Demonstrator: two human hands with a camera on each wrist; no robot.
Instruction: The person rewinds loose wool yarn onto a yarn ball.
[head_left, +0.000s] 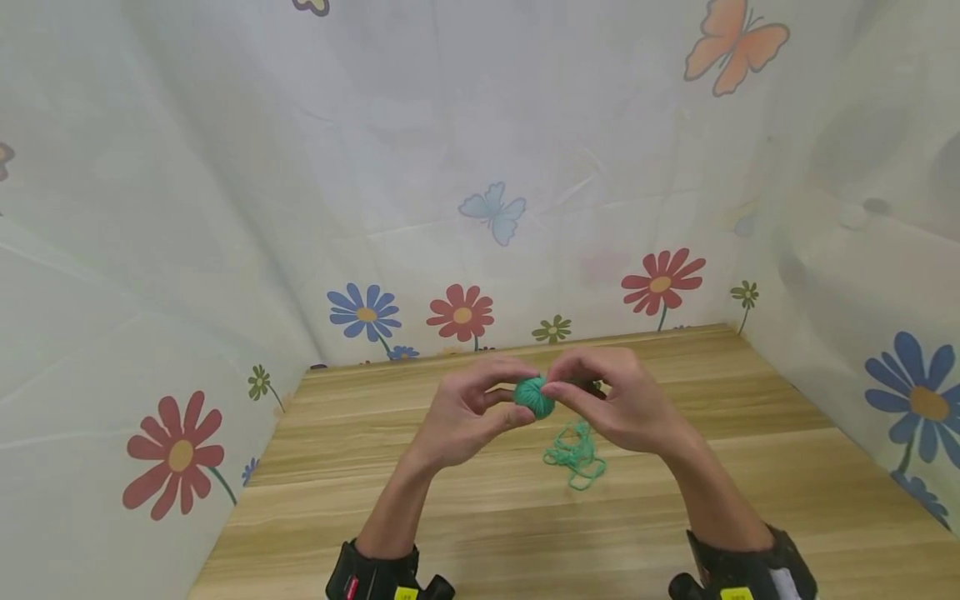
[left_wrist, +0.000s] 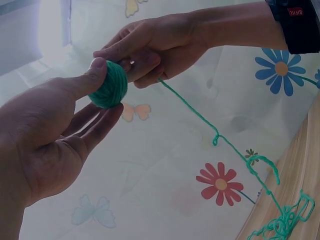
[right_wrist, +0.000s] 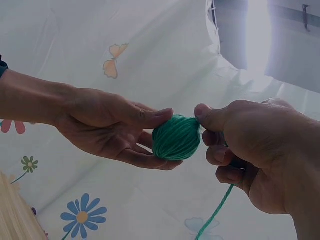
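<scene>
A small ball of green yarn [head_left: 534, 397] is held up above the table between both hands. My left hand [head_left: 462, 414] grips it from the left, thumb on one side and fingertips on the other, as the right wrist view also shows. At the ball's right side, my right hand [head_left: 626, 400] pinches the yarn between thumb and forefinger, its other fingers curled. From below that hand a strand of yarn [left_wrist: 192, 109] runs down to a loose tangle of yarn [head_left: 576, 454] on the table. The strand has a small kinked loop partway along, seen in the left wrist view.
The wooden table [head_left: 330, 467] spreads under both hands. A pale curtain [head_left: 390, 167] printed with flowers and butterflies encloses it at the back and both sides. Each wrist wears a black band [head_left: 750, 567]. A bright light [right_wrist: 258, 37] shines beyond the curtain's upper edge.
</scene>
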